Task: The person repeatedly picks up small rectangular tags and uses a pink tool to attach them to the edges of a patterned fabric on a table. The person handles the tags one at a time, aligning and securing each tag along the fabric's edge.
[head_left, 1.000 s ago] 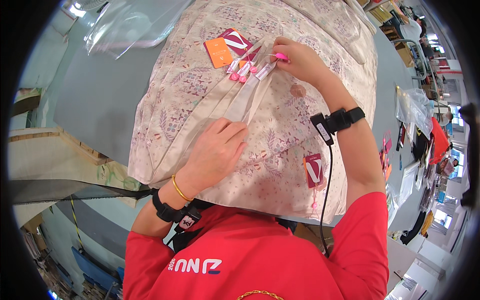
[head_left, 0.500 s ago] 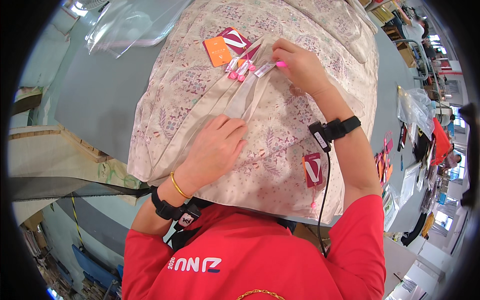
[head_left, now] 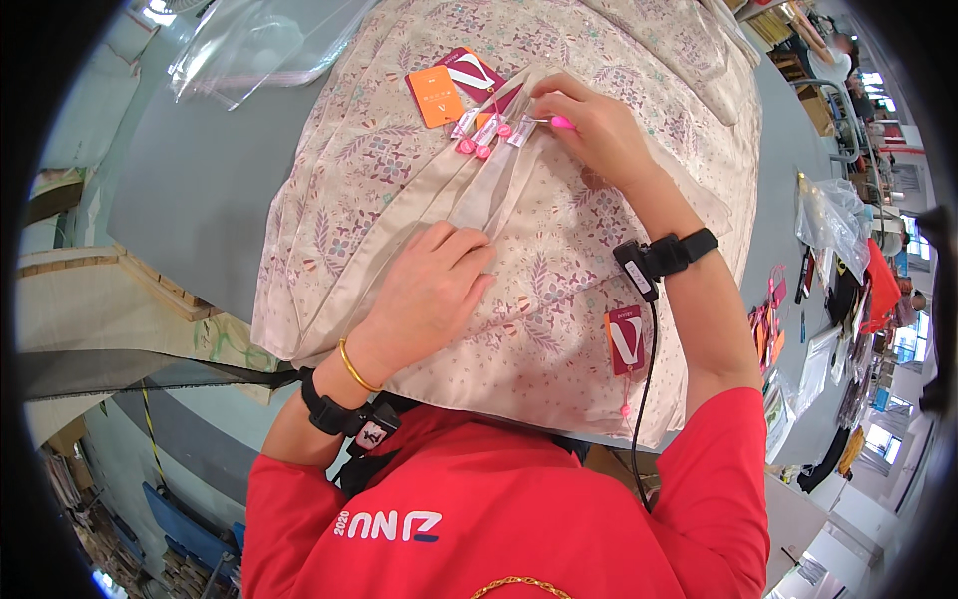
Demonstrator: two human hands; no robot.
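A pale pink garment [head_left: 559, 290] with a small floral print lies spread on the grey table before me. My left hand [head_left: 434, 275] rests on it with bent fingers, pressing the plain edge of its opening [head_left: 485, 188]. Farther up, my right hand [head_left: 599, 130] pinches a small bright pink piece with a thin stem [head_left: 563, 122]. The stem points left at a small white label [head_left: 520, 131] on the garment. Just left hang round pink seals [head_left: 483, 152], an orange tag [head_left: 435, 97] and a maroon tag [head_left: 474, 72].
Another maroon tag [head_left: 626, 339] lies on the garment by my right forearm, near a black cable [head_left: 647, 379]. Clear plastic bags [head_left: 259, 50] sit at the far left. More tags [head_left: 766, 329] and a plastic bag [head_left: 830, 215] lie along the right side.
My right hand has shifted slightly left and up, turning the pink piece so its thin stem shows. The small white label stands more upright. My left hand stays nearly still.
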